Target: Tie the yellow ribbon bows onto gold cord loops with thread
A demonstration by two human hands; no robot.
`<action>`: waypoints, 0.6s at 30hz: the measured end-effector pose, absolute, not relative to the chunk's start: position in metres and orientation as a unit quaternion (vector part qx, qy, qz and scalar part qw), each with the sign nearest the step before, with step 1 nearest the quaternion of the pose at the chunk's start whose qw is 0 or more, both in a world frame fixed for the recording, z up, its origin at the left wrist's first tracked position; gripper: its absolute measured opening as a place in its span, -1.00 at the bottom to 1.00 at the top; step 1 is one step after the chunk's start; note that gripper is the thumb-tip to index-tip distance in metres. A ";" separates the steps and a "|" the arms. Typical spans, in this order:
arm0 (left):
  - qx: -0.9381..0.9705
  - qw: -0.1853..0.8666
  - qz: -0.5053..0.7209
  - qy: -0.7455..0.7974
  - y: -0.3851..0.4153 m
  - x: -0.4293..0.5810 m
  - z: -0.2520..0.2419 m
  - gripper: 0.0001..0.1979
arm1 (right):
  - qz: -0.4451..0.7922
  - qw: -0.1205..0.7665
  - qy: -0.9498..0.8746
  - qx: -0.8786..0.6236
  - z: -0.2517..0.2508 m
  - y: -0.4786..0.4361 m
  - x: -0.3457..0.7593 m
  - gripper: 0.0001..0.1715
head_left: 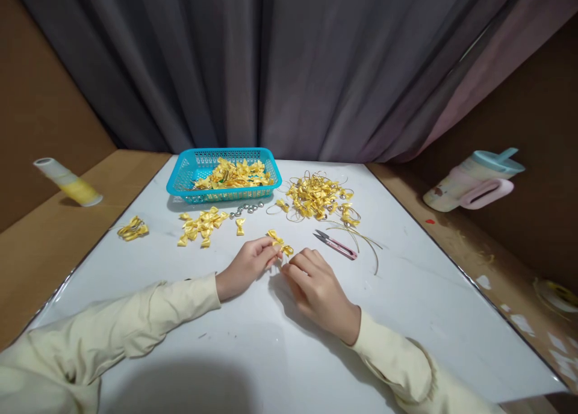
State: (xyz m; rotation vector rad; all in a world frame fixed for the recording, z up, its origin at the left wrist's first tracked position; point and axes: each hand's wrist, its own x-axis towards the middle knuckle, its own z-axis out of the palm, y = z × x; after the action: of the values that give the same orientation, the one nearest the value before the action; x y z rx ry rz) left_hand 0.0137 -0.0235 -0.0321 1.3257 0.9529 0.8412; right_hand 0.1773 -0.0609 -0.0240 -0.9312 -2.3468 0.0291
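Pinching a yellow bow (275, 238) in our left hand (249, 265), likely to steady it, we curl our right hand (320, 287) alongside — its grip unclear — snips (336, 245) handily near.

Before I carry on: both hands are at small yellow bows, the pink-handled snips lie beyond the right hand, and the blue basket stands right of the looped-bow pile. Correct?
Not quite: the head view shows the blue basket left of the looped-bow pile. The left hand and right hand are at small yellow bows, and the pink-handled snips lie beyond the right hand.
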 end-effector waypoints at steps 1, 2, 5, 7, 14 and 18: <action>0.584 0.596 0.364 0.414 -0.024 0.014 -0.032 -0.72 | 0.002 0.298 -0.888 -0.351 -0.024 -0.062 0.177 -0.77; 0.595 0.585 0.364 0.414 -0.024 0.014 -0.032 -0.71 | -0.011 0.294 -0.890 -0.349 -0.024 -0.062 0.176 -0.76; 0.613 0.567 0.365 0.412 -0.025 0.013 -0.032 -0.69 | -0.036 0.289 -0.892 -0.346 -0.024 -0.063 0.176 -0.73; 0.606 0.575 0.368 0.409 -0.025 0.013 -0.030 -0.68 | -0.009 0.296 -0.884 -0.363 -0.025 -0.063 0.177 -0.75; 0.584 0.607 0.376 0.387 -0.026 0.011 -0.024 -0.67 | 0.209 0.391 -0.788 -0.427 -0.022 -0.062 0.183 -0.94; 0.614 0.574 0.391 0.374 -0.030 0.008 -0.023 -0.66 | 0.388 0.481 -0.648 -0.445 -0.010 -0.060 0.185 -0.87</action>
State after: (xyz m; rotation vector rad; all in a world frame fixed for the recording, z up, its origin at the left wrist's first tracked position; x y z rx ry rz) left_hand 0.0075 -0.0299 -0.0234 1.4392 0.8765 0.9169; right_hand 0.1846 -0.0602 -0.0102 -1.0852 -1.5804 0.9464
